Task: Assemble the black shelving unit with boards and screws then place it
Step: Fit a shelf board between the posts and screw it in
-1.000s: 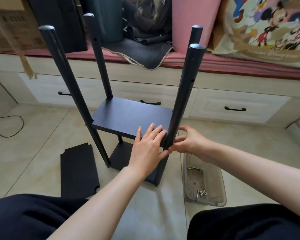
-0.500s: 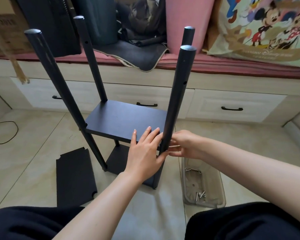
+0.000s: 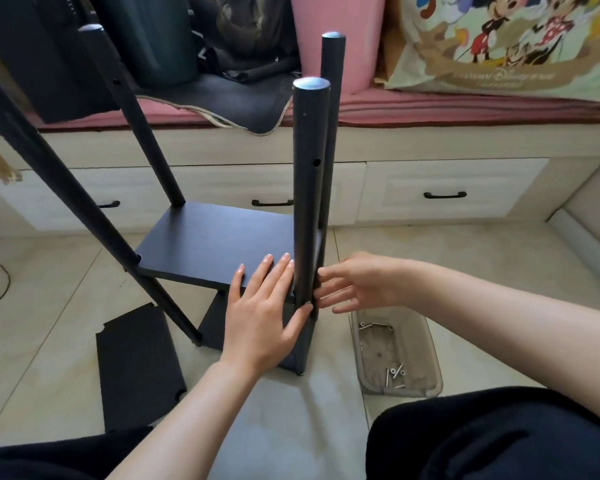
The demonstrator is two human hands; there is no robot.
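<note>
head | left hand (image 3: 262, 315) flat on shelf board (image 3: 219, 244), grip apart | right hand (image 3: 357, 282) beside post (image 3: 307, 188), grip apart

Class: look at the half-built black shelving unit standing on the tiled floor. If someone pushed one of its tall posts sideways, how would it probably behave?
The shelving unit would probably tip rather than slide: its posts rise far above a narrow footprint. It may also wobble, since the left posts lean outward and the upper screw holes are empty. The left hand pressed flat on the board suggests it needs steadying.

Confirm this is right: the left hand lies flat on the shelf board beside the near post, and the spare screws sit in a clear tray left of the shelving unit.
Wrong side. In the head view the clear tray with the screws sits right of the shelving unit. The left hand does lie flat on the shelf board.
</note>
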